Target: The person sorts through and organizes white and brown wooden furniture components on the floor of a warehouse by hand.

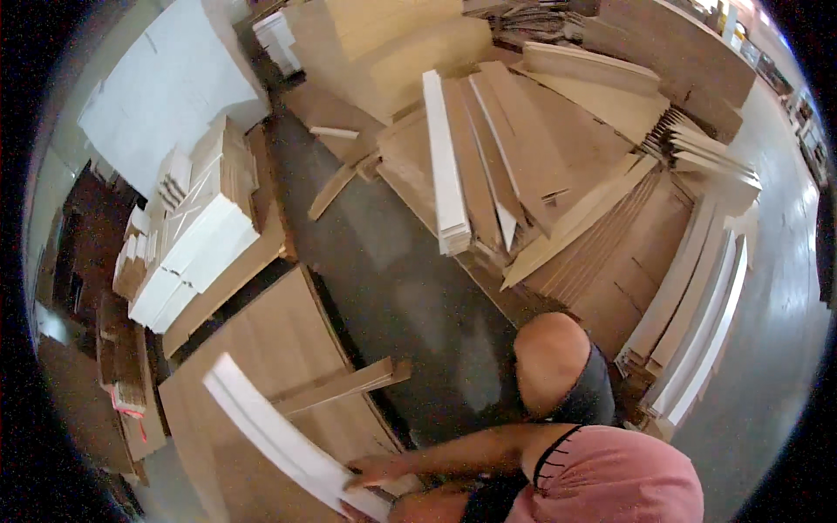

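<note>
A long white cardboard strip [275, 440] lies slantwise over a stack of brown cardboard sheets [253, 349] at the lower left. My right hand [379, 471] reaches across from the pink sleeve and is closed on the strip's near end. Only a bit of my left hand [350, 512] shows by the same end, at the bottom edge of the picture. How its fingers are set is hidden. Just beyond the strip, a narrow folded brown cardboard piece [349, 386] rests on the stack.
White-edged cardboard bundles [205, 244] stand on the left. Across the grey floor [410, 305], a low pile holds brown boards [540, 131], a white strip bundle [446, 166] and fanned sheets [602, 227]. More long strips [697, 322] lie at the right, past my bent knee [554, 362].
</note>
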